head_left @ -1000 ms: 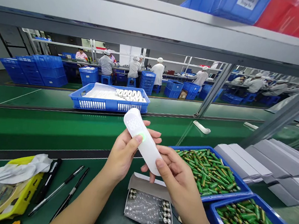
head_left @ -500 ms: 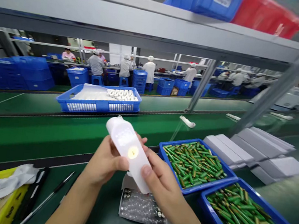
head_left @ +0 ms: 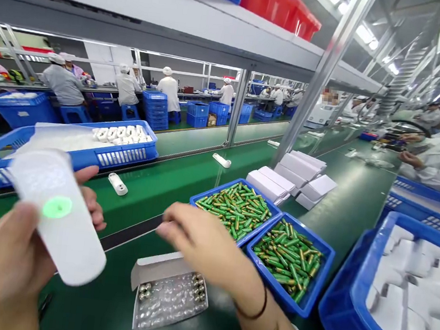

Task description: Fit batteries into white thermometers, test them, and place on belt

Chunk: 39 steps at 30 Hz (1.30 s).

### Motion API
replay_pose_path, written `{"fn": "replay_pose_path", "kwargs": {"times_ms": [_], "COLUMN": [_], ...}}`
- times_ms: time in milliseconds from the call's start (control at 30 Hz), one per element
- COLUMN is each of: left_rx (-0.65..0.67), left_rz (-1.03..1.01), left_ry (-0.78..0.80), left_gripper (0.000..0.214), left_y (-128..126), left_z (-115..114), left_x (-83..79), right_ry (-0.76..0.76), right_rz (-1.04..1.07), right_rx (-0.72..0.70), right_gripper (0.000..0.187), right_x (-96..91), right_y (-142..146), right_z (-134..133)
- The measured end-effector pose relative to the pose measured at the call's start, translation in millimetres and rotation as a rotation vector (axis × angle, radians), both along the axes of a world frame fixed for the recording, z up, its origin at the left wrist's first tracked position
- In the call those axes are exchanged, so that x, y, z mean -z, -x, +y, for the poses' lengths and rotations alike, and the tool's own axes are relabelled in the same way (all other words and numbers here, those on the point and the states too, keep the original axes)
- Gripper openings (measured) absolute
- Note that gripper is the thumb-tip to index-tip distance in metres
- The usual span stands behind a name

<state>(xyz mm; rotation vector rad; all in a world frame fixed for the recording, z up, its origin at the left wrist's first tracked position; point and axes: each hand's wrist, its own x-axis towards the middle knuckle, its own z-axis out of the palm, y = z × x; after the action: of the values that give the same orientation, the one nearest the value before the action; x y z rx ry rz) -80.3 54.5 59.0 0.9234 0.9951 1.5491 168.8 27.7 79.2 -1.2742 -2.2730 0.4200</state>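
Observation:
My left hand grips a white handheld device with a rounded end and a round spot glowing green on its face. It is tilted, at the left, in front of the blue crate's corner. My right hand is apart from the device, its fingers loosely bent and nothing visible in them. It hovers above a small open carton of bubble wrap and shiny metal pieces. Just behind and right of that hand, a blue tray holds green batteries. A second blue tray of green batteries adjoins it.
White device pieces lie on the green conveyor. A blue crate with white parts stands behind. White boxes are stacked beyond the trays. A large blue bin is at right. A metal post and a co-worker stand beyond.
My right hand has let go of the device and moved right. My left hand has carried the device left and closer. Its lit spot went from yellowish to green. The view has turned right.

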Motion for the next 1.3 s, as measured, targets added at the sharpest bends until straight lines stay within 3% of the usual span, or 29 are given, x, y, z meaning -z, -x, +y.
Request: {"fn": "replay_pose_path", "kwargs": {"times_ms": [67,133,167,233,333,500,633,733,833,1033,1200,1300], "left_rx": [-0.142,-0.278,-0.359,-0.436,-0.470,-0.531,-0.396,-0.281,-0.258,-0.326,-0.334,-0.378], "left_rz": [0.288,0.725,0.822,0.946,1.075,1.244,1.318,1.303,1.245,0.980,0.573,0.316], "left_ry": [0.129,0.348,0.388,0.416,0.437,0.387,0.268,0.266,0.307,0.309,0.104,-0.043], "left_gripper": [0.039,0.038,0.039,0.044,0.049,0.055,0.044,0.036,0.032,0.028,0.044,0.043], "left_y": [7.8,21.5,30.6,50.0,70.1,65.6,55.4,54.7,55.8,40.5,3.7,-23.0], "left_z": [17.1,40.1,51.5,68.8,75.9,79.7,114.0,139.1,146.1,128.2,93.6,57.7], "left_x": [5.6,26.3,40.2,69.3,102.6,122.1,120.4,117.9,117.6,103.2,60.6,27.9], "right_ry": [0.060,0.104,0.130,0.184,0.219,0.210,0.214,0.214,0.201,0.135,0.049,0.044], "right_rz": [-0.269,-0.337,-0.364,-0.405,-0.449,-0.452,-0.425,-0.392,-0.335,-0.198,-0.025,0.395], "right_rx": [0.303,0.411,0.444,0.468,0.456,0.381,0.327,0.306,0.309,0.428,0.509,0.404], "right_gripper": [0.023,0.017,0.019,0.029,0.036,0.030,0.024,0.014,0.007,0.004,0.002,0.013], "right_x": [11.1,29.5,39.3,56.1,68.1,68.7,71.6,73.5,74.4,74.7,56.9,36.3], "right_y": [-22.9,-41.9,-48.6,-55.7,-56.5,-60.9,-71.3,-77.4,-82.0,-87.8,-78.6,-57.7], "right_z": [25.9,51.3,61.9,76.8,84.0,83.1,86.3,89.0,91.6,97.2,90.9,72.2]}}
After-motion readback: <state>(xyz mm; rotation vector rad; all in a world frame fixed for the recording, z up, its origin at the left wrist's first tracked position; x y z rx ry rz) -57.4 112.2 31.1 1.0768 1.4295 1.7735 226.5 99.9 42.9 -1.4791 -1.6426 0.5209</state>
